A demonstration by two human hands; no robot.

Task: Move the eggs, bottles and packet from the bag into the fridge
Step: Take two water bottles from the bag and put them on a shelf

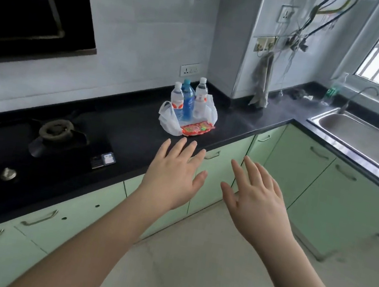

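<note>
Reaching out over the counter's point(231, 128) front edge, I see my left hand point(173, 178) and right hand point(255, 200) both released, fingers spread and straight, grasping nothing, near the bag point(169, 124) but apart from it. That white plastic bag sits slumped on the black counter with 3 bottles standing upright in it: a clear bottle point(178, 99) with a red-and-white label, a blue bottle point(187, 101) between, and another clear bottle point(200, 97) behind; none of the label writing is readable. A red packet point(197, 128) lies at the bag's front mouth, its print too small to make out. I cannot see any eggs. Bare counter stretches between the bag and the gas burner point(57, 131) on the left, and toward the sink point(365, 144) on the right.
</note>
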